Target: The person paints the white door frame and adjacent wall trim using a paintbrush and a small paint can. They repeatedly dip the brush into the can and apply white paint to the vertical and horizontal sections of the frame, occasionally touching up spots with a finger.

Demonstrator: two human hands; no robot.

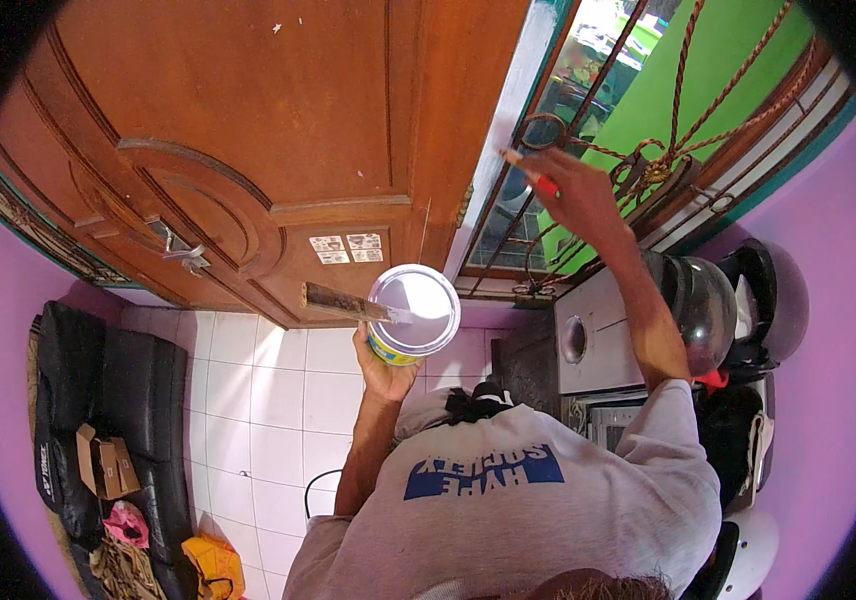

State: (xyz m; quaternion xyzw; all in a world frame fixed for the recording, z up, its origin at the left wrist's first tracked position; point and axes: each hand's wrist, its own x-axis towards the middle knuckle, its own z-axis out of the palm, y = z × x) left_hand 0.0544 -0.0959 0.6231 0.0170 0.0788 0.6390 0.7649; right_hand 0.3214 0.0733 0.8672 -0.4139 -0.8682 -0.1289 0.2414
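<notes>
My left hand (381, 372) holds up an open can of white paint (418, 300), gripping it low on its side. A wooden stick (333, 300) lies across the can's top, partly in the paint. My right hand (573, 195) grips a brush (524, 168) with a red section on its handle, its tip at the white-painted frame strip (496, 130) beside the brown wooden door (248, 100). Just right of that strip is a window with a twisted metal grille (688, 85); my right hand is in front of it.
A black sofa (113, 370) carries a cardboard box (108, 465) at left, near a yellow bag (213, 568) on the tiled floor (268, 400). At right, helmets (698, 315) and a grey speaker box (598, 345) stand below the window, along a purple wall (818, 420).
</notes>
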